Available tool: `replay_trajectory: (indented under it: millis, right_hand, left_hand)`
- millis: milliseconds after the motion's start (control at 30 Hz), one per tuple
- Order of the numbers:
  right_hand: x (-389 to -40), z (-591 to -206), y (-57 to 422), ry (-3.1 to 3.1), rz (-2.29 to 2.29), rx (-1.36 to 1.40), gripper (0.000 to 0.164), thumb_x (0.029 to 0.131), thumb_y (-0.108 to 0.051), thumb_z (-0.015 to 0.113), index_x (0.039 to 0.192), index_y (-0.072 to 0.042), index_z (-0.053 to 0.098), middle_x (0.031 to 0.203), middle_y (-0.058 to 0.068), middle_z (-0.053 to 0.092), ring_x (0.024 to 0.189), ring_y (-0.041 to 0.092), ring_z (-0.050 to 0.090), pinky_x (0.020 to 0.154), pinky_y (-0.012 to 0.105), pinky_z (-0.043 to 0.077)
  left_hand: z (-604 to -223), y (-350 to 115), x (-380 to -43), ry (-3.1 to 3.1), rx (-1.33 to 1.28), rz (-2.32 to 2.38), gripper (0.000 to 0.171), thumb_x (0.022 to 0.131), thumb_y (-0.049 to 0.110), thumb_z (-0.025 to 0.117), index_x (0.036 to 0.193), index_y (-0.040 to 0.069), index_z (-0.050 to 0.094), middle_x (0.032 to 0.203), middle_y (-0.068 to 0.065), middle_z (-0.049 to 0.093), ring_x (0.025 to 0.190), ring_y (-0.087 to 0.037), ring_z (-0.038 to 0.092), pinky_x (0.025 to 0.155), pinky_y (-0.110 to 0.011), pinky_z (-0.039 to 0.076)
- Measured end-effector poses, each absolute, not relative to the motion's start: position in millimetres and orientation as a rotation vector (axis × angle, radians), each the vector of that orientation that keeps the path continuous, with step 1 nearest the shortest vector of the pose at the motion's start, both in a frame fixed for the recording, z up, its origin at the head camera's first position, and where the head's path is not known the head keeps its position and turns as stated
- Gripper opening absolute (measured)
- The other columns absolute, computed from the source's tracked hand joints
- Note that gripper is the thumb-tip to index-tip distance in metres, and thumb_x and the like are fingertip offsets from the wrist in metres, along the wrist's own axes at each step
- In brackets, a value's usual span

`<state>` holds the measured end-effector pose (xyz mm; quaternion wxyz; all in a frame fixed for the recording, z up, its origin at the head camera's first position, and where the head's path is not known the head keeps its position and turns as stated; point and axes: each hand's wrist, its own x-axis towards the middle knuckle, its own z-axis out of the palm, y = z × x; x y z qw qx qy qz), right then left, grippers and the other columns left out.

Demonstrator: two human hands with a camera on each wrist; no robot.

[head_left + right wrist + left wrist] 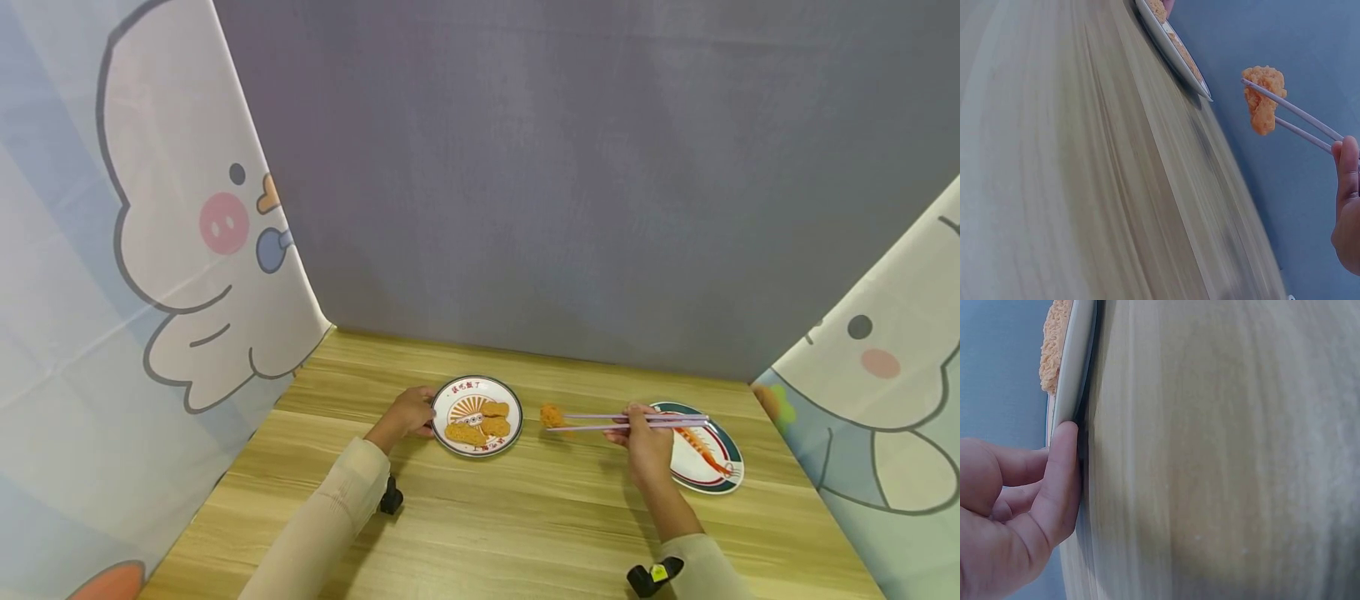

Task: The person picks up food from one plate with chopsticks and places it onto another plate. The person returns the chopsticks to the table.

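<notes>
Right hand [645, 442]: gripping a pair of chopsticks [592, 416], which point left from the fingers. The fried piece [552, 416] is pinched between their tips, to the left of the right hand and clear of its fingers. In the right wrist view it is held above the bench [480, 508], touching neither bench nor plate.

Left hand [411, 412]: pinching the near-side rim of the round plate [513, 417], the plate lying directly to the right of this hand. Further fried pieces [465, 433] rest on it, just beyond the fingertips. The held piece is between the two hands, just off the plate's right edge.

Oval plate [684, 465]: on the bench, immediately right of the right hand, the rear ends of the chopsticks passing over it. A shrimp [703, 450] lies on it, right of the same hand.
</notes>
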<state>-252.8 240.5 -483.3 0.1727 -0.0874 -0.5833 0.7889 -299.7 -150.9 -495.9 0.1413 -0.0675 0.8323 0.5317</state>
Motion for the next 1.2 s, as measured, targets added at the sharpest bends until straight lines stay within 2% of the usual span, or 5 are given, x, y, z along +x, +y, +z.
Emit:
replay_trajectory:
  millis: [267, 500, 800, 1200]
  right_hand:
    - [-255.6, -486.0, 233.5, -1.655, 2.242, -0.27, 0.029, 0.106, -0.01, 0.05, 0.081, -0.01, 0.064, 0.067, -0.001, 0.068, 0.051, 0.013, 0.07, 0.047, 0.024, 0.062]
    - [-256.7, -485.1, 226.1, -1.641, 2.261, -0.247, 0.02, 0.106, -0.009, 0.05, 0.092, 0.001, 0.06, 0.069, 0.0, 0.068, 0.049, 0.013, 0.068, 0.046, 0.023, 0.061]
    - [-260.0, -489.7, 217.9, -1.657, 2.25, -0.207, 0.028, 0.105, -0.009, 0.051, 0.08, -0.011, 0.064, 0.068, 0.002, 0.069, 0.048, 0.013, 0.068, 0.045, 0.025, 0.061]
    - [-261.9, -491.8, 200.9, -1.674, 2.265, -0.203, 0.025, 0.105, -0.007, 0.05, 0.084, -0.009, 0.063, 0.069, 0.002, 0.067, 0.05, 0.013, 0.069, 0.047, 0.025, 0.062]
  left_hand:
    - [-497.4, -150.5, -300.5, 2.394, -0.197, 1.536, 0.053, 0.097, -0.005, 0.055, 0.149, -0.001, 0.047, 0.128, -0.027, 0.061, 0.077, -0.021, 0.067, 0.062, -0.026, 0.065]
    - [-497.6, -150.8, -298.9, 2.402, -0.203, 1.531, 0.052, 0.096, -0.005, 0.055, 0.148, -0.001, 0.048, 0.127, -0.026, 0.061, 0.075, -0.022, 0.067, 0.062, -0.027, 0.065]
    - [-495.2, -150.9, -297.8, 2.407, -0.173, 1.547, 0.052, 0.097, -0.005, 0.055, 0.148, -0.001, 0.048, 0.122, -0.026, 0.063, 0.076, -0.022, 0.066, 0.061, -0.027, 0.065]
    - [-496.7, -151.5, -299.3, 2.404, -0.181, 1.537, 0.053, 0.097, -0.005, 0.055, 0.149, 0.001, 0.048, 0.126, -0.027, 0.061, 0.078, -0.021, 0.067, 0.063, -0.028, 0.066]
